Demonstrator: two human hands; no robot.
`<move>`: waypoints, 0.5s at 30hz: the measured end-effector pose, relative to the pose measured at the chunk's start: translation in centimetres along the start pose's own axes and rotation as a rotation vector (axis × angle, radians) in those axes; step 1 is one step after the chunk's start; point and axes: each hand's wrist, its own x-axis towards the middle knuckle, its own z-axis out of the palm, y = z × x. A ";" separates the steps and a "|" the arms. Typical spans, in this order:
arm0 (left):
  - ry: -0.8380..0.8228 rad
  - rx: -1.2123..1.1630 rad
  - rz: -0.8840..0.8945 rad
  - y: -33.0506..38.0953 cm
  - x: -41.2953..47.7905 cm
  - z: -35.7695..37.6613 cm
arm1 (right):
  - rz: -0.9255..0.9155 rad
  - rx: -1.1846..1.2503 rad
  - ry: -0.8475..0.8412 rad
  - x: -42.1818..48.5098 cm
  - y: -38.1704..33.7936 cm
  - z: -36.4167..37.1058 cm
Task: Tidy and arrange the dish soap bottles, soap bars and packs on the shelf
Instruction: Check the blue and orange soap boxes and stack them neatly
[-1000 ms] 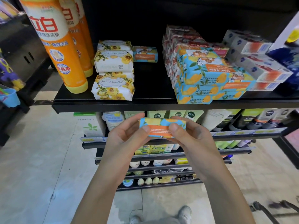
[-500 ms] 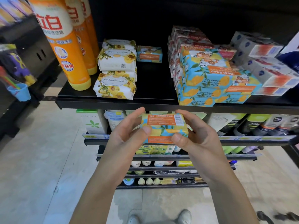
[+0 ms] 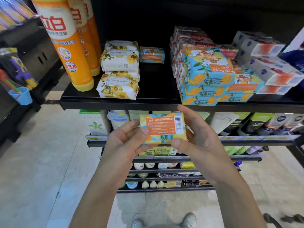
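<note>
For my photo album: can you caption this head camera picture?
Left hand and right hand hold a soap box, barcode label showing, in front of the shelf.

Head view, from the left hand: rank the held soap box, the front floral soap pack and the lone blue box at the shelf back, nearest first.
1. The held soap box: pinched by the left hand itself.
2. The front floral soap pack: at the shelf front edge, above the hand.
3. The lone blue box: far back on the shelf.
</note>
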 end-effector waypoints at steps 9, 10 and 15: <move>0.010 0.061 0.014 -0.1 -0.2 -0.1 | 0.102 0.023 0.212 0.3 -0.2 0.9; 0.006 0.067 0.014 -0.1 -0.2 -0.1 | 0.098 0.026 0.215 0.3 -0.2 0.9; -0.001 0.071 0.012 -0.1 -0.1 -0.3 | 0.044 0.058 0.175 0.2 -0.2 0.8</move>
